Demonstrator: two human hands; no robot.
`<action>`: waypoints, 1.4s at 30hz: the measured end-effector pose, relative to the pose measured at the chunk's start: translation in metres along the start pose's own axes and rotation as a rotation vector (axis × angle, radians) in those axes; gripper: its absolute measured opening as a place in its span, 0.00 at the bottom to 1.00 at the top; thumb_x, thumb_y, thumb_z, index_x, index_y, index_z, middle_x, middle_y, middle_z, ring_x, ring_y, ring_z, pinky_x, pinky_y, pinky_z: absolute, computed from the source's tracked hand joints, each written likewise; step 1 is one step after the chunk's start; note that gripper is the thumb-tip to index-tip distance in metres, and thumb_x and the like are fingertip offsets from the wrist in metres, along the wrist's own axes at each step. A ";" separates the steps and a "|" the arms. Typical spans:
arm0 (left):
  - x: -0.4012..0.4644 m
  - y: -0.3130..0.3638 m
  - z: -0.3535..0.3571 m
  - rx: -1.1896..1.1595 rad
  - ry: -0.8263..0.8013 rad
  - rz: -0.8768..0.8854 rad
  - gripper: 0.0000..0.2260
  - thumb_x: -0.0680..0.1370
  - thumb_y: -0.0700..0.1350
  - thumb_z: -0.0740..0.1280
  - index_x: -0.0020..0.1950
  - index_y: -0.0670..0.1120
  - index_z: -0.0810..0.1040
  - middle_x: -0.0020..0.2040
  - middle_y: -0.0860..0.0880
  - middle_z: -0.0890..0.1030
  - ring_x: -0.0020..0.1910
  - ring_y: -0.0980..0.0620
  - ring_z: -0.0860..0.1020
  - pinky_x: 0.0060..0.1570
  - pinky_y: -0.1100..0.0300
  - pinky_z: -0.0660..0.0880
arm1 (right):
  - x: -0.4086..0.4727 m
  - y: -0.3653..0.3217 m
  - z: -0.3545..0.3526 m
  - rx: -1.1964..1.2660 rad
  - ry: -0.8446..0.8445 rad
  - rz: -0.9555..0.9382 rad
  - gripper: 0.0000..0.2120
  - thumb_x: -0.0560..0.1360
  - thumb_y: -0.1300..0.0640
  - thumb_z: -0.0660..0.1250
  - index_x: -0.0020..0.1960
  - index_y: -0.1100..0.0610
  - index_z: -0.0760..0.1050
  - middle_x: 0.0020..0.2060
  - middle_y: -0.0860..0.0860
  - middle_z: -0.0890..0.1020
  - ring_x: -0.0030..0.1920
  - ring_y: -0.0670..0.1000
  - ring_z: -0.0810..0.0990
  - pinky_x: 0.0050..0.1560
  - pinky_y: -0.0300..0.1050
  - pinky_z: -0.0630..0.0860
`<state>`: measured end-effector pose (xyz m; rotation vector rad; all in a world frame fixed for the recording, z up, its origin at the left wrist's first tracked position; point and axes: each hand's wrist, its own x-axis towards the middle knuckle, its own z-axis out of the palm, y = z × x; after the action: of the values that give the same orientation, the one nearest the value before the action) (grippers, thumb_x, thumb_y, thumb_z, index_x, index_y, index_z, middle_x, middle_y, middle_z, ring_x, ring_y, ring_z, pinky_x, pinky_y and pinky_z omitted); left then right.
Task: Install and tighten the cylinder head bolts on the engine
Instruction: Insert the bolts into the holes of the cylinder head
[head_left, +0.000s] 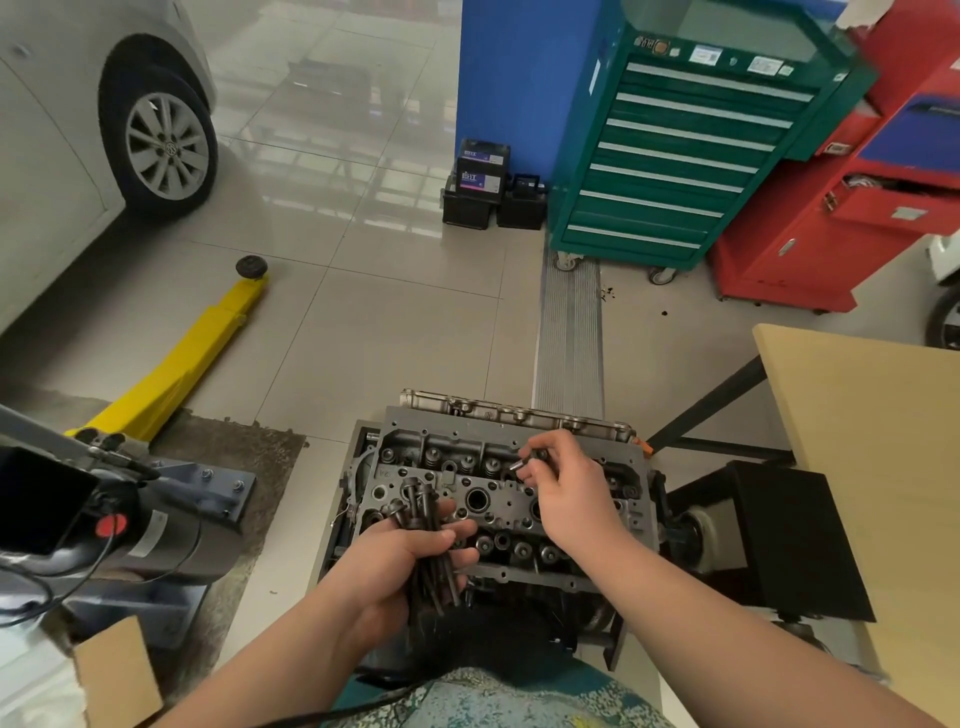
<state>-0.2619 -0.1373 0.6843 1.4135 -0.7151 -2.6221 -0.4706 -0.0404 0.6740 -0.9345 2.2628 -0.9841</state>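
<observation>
My left hand (400, 566) gripping a bundle of head bolts (423, 540), fingers curling round them, my right hand (563, 491) pinching one bolt (527, 460) over the cylinder head (498, 499).

We are seeing open floor (405, 322) lying beyond the cylinder head (498, 499); a bench (862, 415) is crowding its right side, a yellow jack (192, 358) and grey machine (156, 525) are standing off its left.

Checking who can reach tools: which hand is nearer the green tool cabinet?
Right. The right hand is over the engine's far side, below the green tool cabinet; the left hand sits nearer the person, further left.
</observation>
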 end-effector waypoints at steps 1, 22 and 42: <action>0.000 0.000 0.000 0.002 0.001 0.003 0.18 0.80 0.30 0.65 0.68 0.43 0.78 0.60 0.40 0.86 0.52 0.39 0.87 0.43 0.47 0.83 | 0.000 0.000 -0.001 0.017 0.019 -0.017 0.13 0.83 0.58 0.62 0.53 0.39 0.72 0.46 0.43 0.84 0.49 0.40 0.83 0.51 0.38 0.79; -0.005 -0.008 -0.001 0.016 -0.027 0.023 0.18 0.80 0.30 0.65 0.68 0.42 0.79 0.59 0.40 0.86 0.54 0.38 0.86 0.42 0.49 0.84 | 0.001 0.005 0.007 -0.648 -0.096 -0.145 0.23 0.85 0.47 0.57 0.79 0.49 0.65 0.81 0.49 0.57 0.80 0.55 0.53 0.78 0.59 0.56; -0.006 -0.005 -0.004 -0.114 -0.046 0.081 0.16 0.76 0.35 0.70 0.64 0.37 0.81 0.59 0.34 0.85 0.52 0.38 0.87 0.44 0.49 0.86 | -0.007 -0.057 0.009 0.316 -0.372 0.204 0.12 0.83 0.45 0.65 0.50 0.50 0.84 0.41 0.45 0.87 0.36 0.41 0.82 0.43 0.44 0.75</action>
<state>-0.2544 -0.1323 0.6846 1.2712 -0.6037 -2.5954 -0.4382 -0.0678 0.7141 -0.6699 1.7887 -0.9502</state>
